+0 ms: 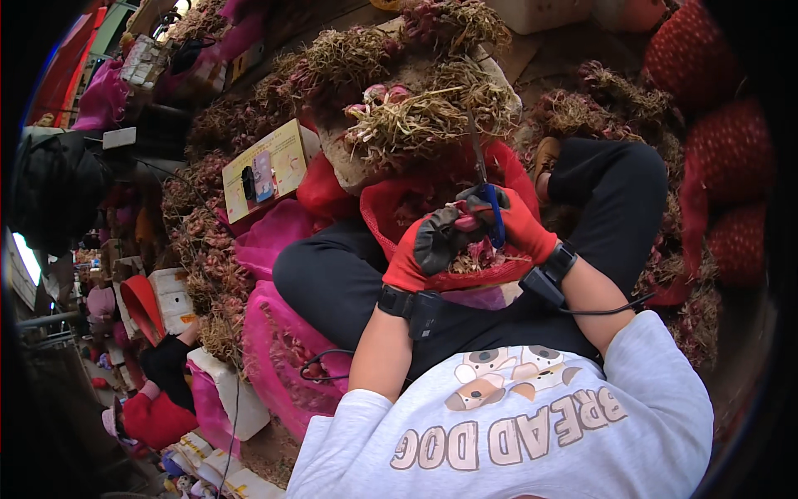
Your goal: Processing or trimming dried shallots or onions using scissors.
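"Red and black gloves on both hands; is either one loose?"

"Neither. The left hand [431, 245] is curled, its dark fingers bent round a purplish bulb [465, 222]."

"And the right hand [509, 220]?"

"Folded round a blue-handled tool [493, 218], its long, dark blade pointing away from the body."

"Do the hands touch each other?"

"They're close together, the bulb between them. I can't tell whether the right fingertips press on it, as the gloves overlap there."

"Where is that bulb, exactly?"

"Above the open red mesh bag [376, 218], between the person's bent knees. Loose papery scraps [478, 256] lie in the bag just below the hands."

"What's beyond it?"

"Dry-stalked bunches [407, 125] piled on a pale block [347, 162], some reddish bulbs showing among the straw-coloured stems."
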### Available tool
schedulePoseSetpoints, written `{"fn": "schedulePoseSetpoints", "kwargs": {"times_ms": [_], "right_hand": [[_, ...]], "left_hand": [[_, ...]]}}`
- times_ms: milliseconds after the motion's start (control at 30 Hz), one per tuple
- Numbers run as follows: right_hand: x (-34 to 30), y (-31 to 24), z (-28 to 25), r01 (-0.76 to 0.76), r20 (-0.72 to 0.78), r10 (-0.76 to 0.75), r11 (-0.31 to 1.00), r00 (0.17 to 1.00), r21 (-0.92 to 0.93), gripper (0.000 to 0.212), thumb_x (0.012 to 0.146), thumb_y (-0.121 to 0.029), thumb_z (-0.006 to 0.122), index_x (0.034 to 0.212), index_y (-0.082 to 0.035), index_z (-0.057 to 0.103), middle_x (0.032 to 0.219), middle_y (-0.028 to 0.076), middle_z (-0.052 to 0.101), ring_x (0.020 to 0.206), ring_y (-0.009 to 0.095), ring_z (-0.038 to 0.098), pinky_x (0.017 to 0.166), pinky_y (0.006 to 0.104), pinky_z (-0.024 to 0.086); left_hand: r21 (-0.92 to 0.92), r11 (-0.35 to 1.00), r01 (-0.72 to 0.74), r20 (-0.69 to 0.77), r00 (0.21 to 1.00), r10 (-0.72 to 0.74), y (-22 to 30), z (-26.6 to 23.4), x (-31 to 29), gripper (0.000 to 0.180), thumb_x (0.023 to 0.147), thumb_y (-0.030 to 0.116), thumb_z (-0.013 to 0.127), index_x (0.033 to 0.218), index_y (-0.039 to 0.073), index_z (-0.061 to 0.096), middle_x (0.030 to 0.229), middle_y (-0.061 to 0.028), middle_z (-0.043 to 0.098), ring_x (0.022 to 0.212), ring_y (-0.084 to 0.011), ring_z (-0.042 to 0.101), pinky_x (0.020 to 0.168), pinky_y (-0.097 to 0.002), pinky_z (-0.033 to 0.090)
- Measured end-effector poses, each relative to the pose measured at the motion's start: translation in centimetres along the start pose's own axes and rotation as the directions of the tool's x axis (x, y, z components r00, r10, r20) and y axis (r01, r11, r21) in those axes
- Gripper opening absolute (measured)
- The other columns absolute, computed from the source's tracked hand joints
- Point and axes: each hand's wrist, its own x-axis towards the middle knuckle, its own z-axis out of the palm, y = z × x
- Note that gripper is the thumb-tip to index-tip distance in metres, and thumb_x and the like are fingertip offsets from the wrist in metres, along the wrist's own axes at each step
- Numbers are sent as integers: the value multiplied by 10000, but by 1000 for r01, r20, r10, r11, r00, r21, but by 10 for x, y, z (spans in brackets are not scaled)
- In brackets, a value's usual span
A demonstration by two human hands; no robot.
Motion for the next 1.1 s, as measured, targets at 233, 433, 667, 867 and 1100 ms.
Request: {"fn": "schedulePoseSetpoints", "kwargs": {"times_ms": [233,433,667,867,1100], "right_hand": [[1,12,-11,108,-63,-106,994,992,35,289,884,-220,626,1081,-13,579,933,31,625,774,81,601,674,249,518],[3,1,-15,59,-67,-48,981,997,183,304,874,-202,634,1098,-6,573,964,47,635,838,96,603,723,250,513],[10,16,-7,263,-17,-285,905,958,-334,356,828,-83,662,1162,-13,559,1005,27,636,929,75,557,825,260,473],[1,-2,-5,131,71,-118,968,990,-215,341,842,-72,662,1161,-11,557,1050,29,619,969,99,567,871,270,460],[7,-1,-3,265,97,-246,893,964,-365,276,808,-36,644,1079,-20,591,926,-1,621,821,52,534,723,246,481]], "left_hand": [[191,977,-95,-5,995,98,-3,6,-5,287,956,179,476,1210,57,535,1056,-40,616,928,-154,607,819,-267,499],[396,916,-66,-33,996,86,-8,4,-9,346,970,286,479,1203,34,526,1103,-72,599,937,-176,614,824,-287,509],[481,853,-203,-21,970,242,-8,2,3,265,961,232,515,1154,53,545,1085,-64,596,933,-144,607,815,-294,513],[665,741,-97,-144,956,254,-4,35,-8,230,960,208,527,1133,61,565,1044,-36,604,908,-107,582,782,-281,488],[566,790,-237,-22,953,302,-8,18,-1,297,954,286,537,1143,58,563,1043,-24,612,894,-125,590,755,-309,500]]}}
